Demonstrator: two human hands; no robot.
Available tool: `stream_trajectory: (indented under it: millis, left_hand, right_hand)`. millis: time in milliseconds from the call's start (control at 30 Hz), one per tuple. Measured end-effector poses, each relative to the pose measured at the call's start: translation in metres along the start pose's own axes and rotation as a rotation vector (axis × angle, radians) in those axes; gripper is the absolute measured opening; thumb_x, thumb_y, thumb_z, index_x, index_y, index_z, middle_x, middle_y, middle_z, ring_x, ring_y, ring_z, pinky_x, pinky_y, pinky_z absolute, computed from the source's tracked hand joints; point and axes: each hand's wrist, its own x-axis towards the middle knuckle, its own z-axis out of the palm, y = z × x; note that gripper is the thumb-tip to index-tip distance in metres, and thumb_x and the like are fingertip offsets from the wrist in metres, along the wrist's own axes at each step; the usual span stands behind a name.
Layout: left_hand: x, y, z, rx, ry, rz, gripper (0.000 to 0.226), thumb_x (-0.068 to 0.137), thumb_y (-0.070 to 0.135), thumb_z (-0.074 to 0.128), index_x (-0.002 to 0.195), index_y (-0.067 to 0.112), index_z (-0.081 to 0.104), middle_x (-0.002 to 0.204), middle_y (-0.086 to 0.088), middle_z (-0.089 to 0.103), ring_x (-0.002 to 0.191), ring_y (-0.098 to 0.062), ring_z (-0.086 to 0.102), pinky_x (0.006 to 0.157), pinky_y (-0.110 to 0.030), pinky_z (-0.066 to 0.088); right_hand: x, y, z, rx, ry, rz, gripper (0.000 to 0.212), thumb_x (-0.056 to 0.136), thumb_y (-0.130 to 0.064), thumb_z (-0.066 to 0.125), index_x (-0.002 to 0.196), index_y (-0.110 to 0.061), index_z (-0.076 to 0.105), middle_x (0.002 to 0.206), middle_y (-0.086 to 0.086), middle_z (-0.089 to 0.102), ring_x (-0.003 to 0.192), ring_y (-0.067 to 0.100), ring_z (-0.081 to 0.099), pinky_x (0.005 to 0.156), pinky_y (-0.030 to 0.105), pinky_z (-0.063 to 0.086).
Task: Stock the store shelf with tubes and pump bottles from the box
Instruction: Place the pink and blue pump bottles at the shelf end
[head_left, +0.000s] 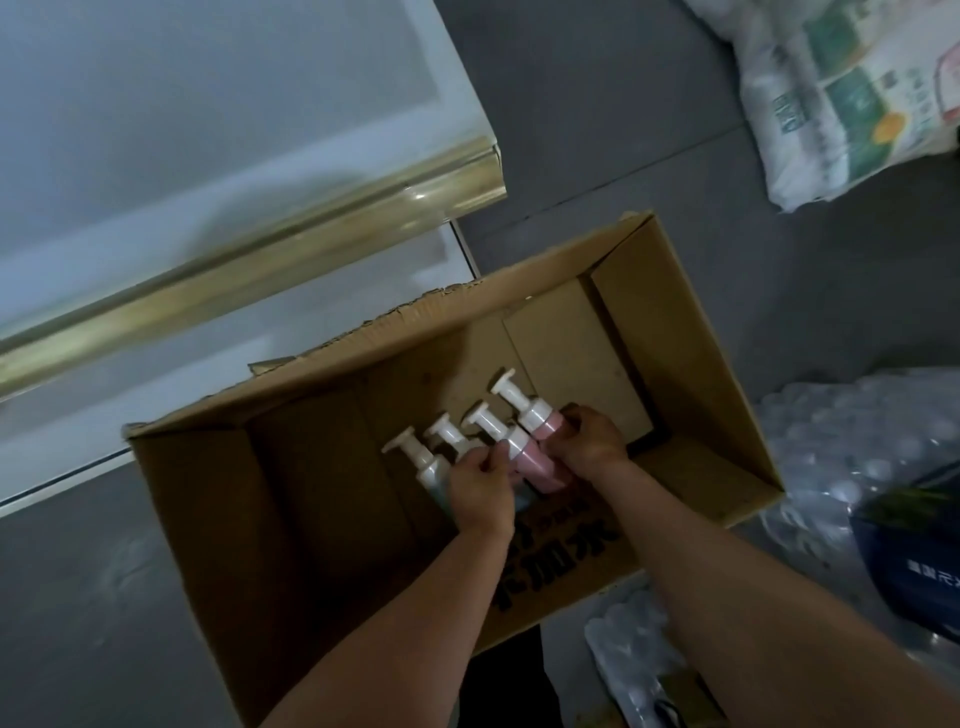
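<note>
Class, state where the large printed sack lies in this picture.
In the head view, the printed sack lies on the grey floor at the upper right, beyond the open cardboard box.

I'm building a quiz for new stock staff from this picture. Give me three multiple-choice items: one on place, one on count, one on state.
1. Where are the pump bottles?
A. on the shelf
B. inside the cardboard box
C. on the floor

2. How many white pump heads show?
A. two
B. four
C. six

3. What is the right hand doing?
A. hanging idle
B. pressing the box wall
C. holding a pink bottle

Answers: B, they lie within the walls of the cardboard box; B, four pumps fan out in a row; C, its fingers curl round the pink bottle.
</note>
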Motion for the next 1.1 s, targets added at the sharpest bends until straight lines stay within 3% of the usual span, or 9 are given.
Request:
stream_trajectory:
  millis: [67, 167, 267, 333, 400, 467, 667, 833, 1100]
  left_hand:
    - [0.001, 0.006, 0.013, 0.075, -0.044, -0.099, 0.037, 0.097, 0.041, 0.055, 0.095, 0.009, 0.074, 0.093, -0.010, 0.074, 0.090, -0.027, 0.070, 0.084, -0.037, 0.056]
    - [0.004, 0.019, 0.027, 0.139, 0.026, -0.231, 0.049, 0.104, 0.039, 0.040, 0.121, 0.000, 0.062, 0.122, -0.018, 0.064, 0.114, -0.033, 0.060, 0.094, -0.035, 0.047]
    - [0.010, 0.027, 0.038, -0.026, -0.078, -0.392, 0.031, 0.101, 0.030, 0.050, 0.113, 0.004, 0.060, 0.101, -0.012, 0.065, 0.088, -0.026, 0.063, 0.066, -0.031, 0.051]
    - [0.015, 0.028, 0.041, -0.008, -0.127, -0.432, 0.025, 0.099, 0.021, 0.055, 0.116, 0.004, 0.061, 0.085, -0.008, 0.061, 0.068, -0.019, 0.057, 0.048, -0.026, 0.042]
    - [0.016, 0.027, 0.043, -0.002, -0.140, -0.419, 0.026, 0.098, 0.014, 0.055, 0.123, 0.006, 0.058, 0.093, -0.008, 0.061, 0.068, -0.016, 0.052, 0.049, -0.024, 0.040]
    - [0.017, 0.027, 0.045, -0.043, -0.156, -0.430, 0.029, 0.096, 0.013, 0.061, 0.124, 0.007, 0.057, 0.104, -0.007, 0.060, 0.080, -0.018, 0.053, 0.066, -0.028, 0.045]
    - [0.025, 0.017, 0.037, -0.148, -0.202, -0.323, 0.044, 0.075, 0.037, 0.081, 0.110, 0.019, 0.061, 0.111, -0.004, 0.068, 0.098, -0.024, 0.063, 0.093, -0.041, 0.052]
    - [0.010, 0.025, 0.020, -0.261, -0.301, -0.178, 0.074, 0.059, 0.054, 0.083, 0.122, 0.022, 0.060, 0.116, -0.005, 0.070, 0.103, -0.024, 0.067, 0.090, -0.047, 0.054]
    - [-0.044, 0.077, -0.030, -0.283, -0.556, -0.006, 0.069, 0.083, 0.072, 0.056, 0.134, 0.026, 0.051, 0.127, -0.010, 0.065, 0.115, -0.032, 0.064, 0.098, -0.057, 0.049]
  right_hand:
    - [0.003, 0.003, 0.000, 0.047, -0.023, 0.006, 0.038, 0.075, -0.025, 0.082, 0.109, -0.018, 0.067, 0.111, 0.005, 0.072, 0.099, 0.023, 0.065, 0.085, 0.029, 0.052]
    - [0.006, 0.005, -0.003, 0.181, -0.063, 0.011, 0.043, 0.079, -0.028, 0.081, 0.117, -0.020, 0.064, 0.106, -0.001, 0.066, 0.094, 0.018, 0.061, 0.080, 0.027, 0.049]
    - [0.008, 0.009, -0.006, 0.304, -0.111, -0.006, 0.048, 0.082, -0.033, 0.079, 0.125, -0.021, 0.062, 0.110, -0.001, 0.064, 0.096, 0.017, 0.062, 0.079, 0.030, 0.053]
    - [0.012, 0.011, -0.006, 0.394, -0.164, -0.010, 0.048, 0.084, -0.034, 0.078, 0.127, -0.020, 0.063, 0.109, -0.001, 0.067, 0.088, 0.010, 0.063, 0.070, 0.024, 0.053]
    - [0.014, 0.012, -0.008, 0.474, -0.202, -0.003, 0.046, 0.088, -0.036, 0.075, 0.129, -0.020, 0.062, 0.101, -0.005, 0.067, 0.083, 0.005, 0.063, 0.063, 0.020, 0.049]
    - [0.016, 0.011, -0.010, 0.532, -0.231, 0.013, 0.045, 0.091, -0.041, 0.069, 0.131, -0.022, 0.061, 0.105, -0.004, 0.068, 0.088, 0.009, 0.065, 0.066, 0.023, 0.050]
    - [0.008, 0.011, -0.026, 0.736, -0.368, -0.004, 0.046, 0.092, -0.050, 0.064, 0.129, -0.021, 0.065, 0.116, 0.005, 0.074, 0.110, 0.024, 0.069, 0.102, 0.045, 0.051]
    - [-0.017, 0.000, -0.042, 0.798, -0.426, -0.035, 0.046, 0.095, -0.052, 0.057, 0.129, -0.023, 0.063, 0.122, 0.006, 0.071, 0.115, 0.026, 0.065, 0.103, 0.047, 0.049]
    - [-0.066, -0.025, -0.064, 0.839, -0.490, -0.176, 0.058, 0.089, -0.060, 0.064, 0.136, -0.028, 0.056, 0.131, 0.009, 0.065, 0.121, 0.031, 0.062, 0.104, 0.053, 0.048]
